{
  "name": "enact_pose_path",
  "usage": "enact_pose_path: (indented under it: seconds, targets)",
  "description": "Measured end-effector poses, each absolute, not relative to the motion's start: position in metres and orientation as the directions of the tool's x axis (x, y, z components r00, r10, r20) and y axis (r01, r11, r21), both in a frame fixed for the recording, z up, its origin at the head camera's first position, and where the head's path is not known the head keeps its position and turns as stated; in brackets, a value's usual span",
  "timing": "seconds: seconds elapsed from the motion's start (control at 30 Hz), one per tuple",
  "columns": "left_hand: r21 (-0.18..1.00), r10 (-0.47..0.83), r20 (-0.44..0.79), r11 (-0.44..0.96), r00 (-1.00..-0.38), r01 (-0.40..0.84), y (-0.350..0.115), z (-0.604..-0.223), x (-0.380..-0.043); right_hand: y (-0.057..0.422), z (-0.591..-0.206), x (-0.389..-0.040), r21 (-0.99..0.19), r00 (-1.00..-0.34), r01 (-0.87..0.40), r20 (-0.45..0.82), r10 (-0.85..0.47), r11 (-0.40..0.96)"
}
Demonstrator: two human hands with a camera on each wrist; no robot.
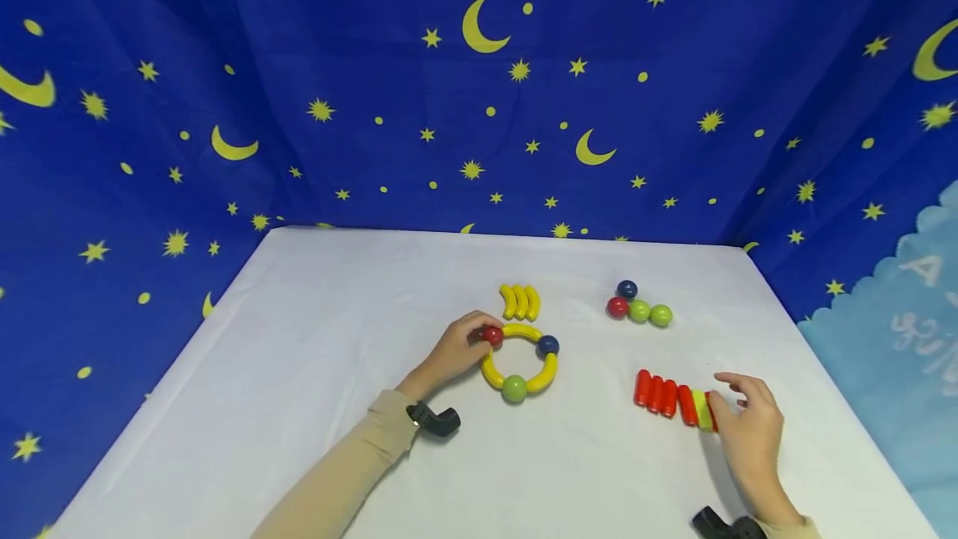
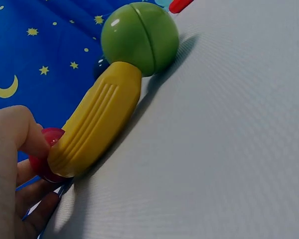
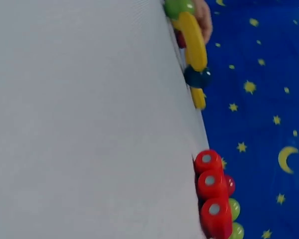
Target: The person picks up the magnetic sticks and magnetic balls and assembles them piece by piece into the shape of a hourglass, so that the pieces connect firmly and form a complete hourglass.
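Observation:
In the head view a ring of curved yellow rods (image 1: 540,376) joined by a red ball (image 1: 491,336), a blue ball (image 1: 548,345) and a green ball (image 1: 514,388) lies on the table. My left hand (image 1: 454,351) pinches the red ball between thumb and fingers, which the left wrist view also shows beside a ribbed yellow rod (image 2: 102,117). My right hand (image 1: 754,431) is at the right end of a row of red rods (image 1: 655,394) with a yellow-green rod (image 1: 702,410) among them. Its thumb partly covers the last red rod; thumb and index finger stand apart.
Behind the ring, several loose curved yellow rods (image 1: 520,302) lie side by side. A cluster of balls, one blue (image 1: 627,289), one red (image 1: 617,308) and two green (image 1: 649,314), sits at the back right. Blue star-patterned cloth (image 1: 419,90) borders the white table (image 1: 359,289).

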State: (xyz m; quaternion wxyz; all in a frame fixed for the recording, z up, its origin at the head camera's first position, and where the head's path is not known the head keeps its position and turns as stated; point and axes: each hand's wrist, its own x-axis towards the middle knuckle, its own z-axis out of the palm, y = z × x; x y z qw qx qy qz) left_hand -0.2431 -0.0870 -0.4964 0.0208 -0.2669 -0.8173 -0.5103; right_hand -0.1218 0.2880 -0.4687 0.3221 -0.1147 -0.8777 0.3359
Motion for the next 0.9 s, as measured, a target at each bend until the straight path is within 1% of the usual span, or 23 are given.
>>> enact_pose_path:
  seconds: [0.1, 0.2, 0.27, 0.4, 0.5, 0.73, 0.9]
  targets:
    - [0.826, 0.411, 0.305, 0.335, -0.859, 0.453, -0.090, -0.497, -0.244, 0.296, -0.473, -0.118, -0.673, -0.810, 0.099, 0.373, 0.452, 0.733]
    - [0.825, 0.427, 0.294, 0.338, -0.855, 0.453, -0.092, -0.497, -0.245, 0.301, -0.476, -0.118, -0.675, -0.843, 0.161, 0.286, 0.456, 0.720]
    - [0.820, 0.446, 0.281, 0.349, -0.850, 0.454, -0.092, -0.497, -0.246, 0.303, -0.477, -0.119, -0.667, -0.852, 0.185, 0.257, 0.456, 0.722]
    - [0.816, 0.471, 0.246, 0.371, -0.847, 0.444, -0.092, -0.496, -0.246, 0.307, -0.475, -0.123, -0.668, -0.850, 0.182, 0.261, 0.457, 0.722]
    - [0.817, 0.477, 0.230, 0.380, -0.848, 0.435, -0.092, -0.495, -0.245, 0.306, -0.472, -0.126, -0.690, -0.841, 0.145, 0.292, 0.456, 0.709]
    - [0.835, 0.489, 0.238, 0.338, -0.839, 0.434, -0.093, -0.494, -0.243, 0.287, -0.460, -0.142, -0.751, -0.818, -0.013, 0.388, 0.425, 0.660]
    - [0.837, 0.512, 0.238, 0.323, -0.825, 0.442, -0.091, -0.495, -0.242, 0.260, -0.451, -0.161, -0.811, -0.832, -0.155, 0.415, 0.368, 0.563]
